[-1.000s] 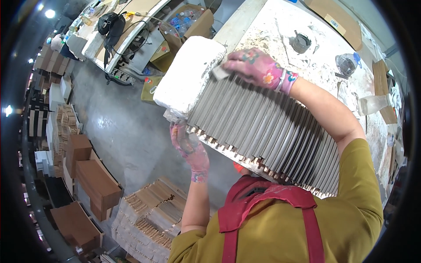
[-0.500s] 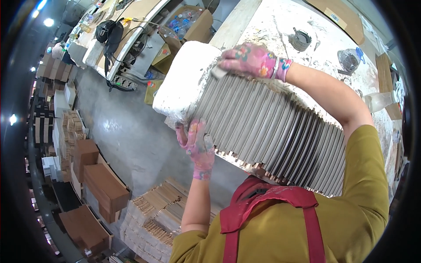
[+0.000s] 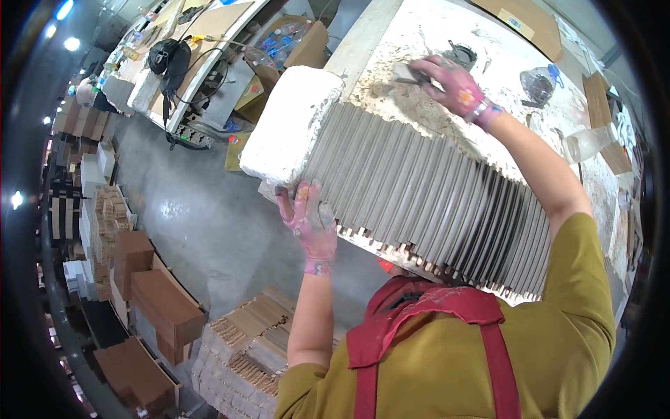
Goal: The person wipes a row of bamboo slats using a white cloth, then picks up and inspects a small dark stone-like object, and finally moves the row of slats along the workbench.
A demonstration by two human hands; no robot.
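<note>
A long row of narrow grey strips (image 3: 412,188) lies side by side across the worktable, with pale ends showing along the near edge. At its left end stands a white foam-like block (image 3: 293,126). My left hand (image 3: 312,227), in a pink flowered glove, rests against the near end of the leftmost strips, fingers spread and touching the strips beside the block. Beyond the far ends of the strips, my right hand (image 3: 450,87), in a matching glove, grips a small grey block (image 3: 407,73) over the dust-stained white tabletop.
On the table behind stand a dark round container (image 3: 460,56), a cut clear bottle (image 3: 539,87) and a clear jug (image 3: 588,143). A cardboard box (image 3: 307,45) of plastic bottles sits at the back left. Stacked strips (image 3: 244,349) and brown boards (image 3: 164,297) stand low at left.
My right hand has moved up and right with the small grey block, off the strips' far ends to the tabletop beyond. My left hand stays in place at the strips' near end.
</note>
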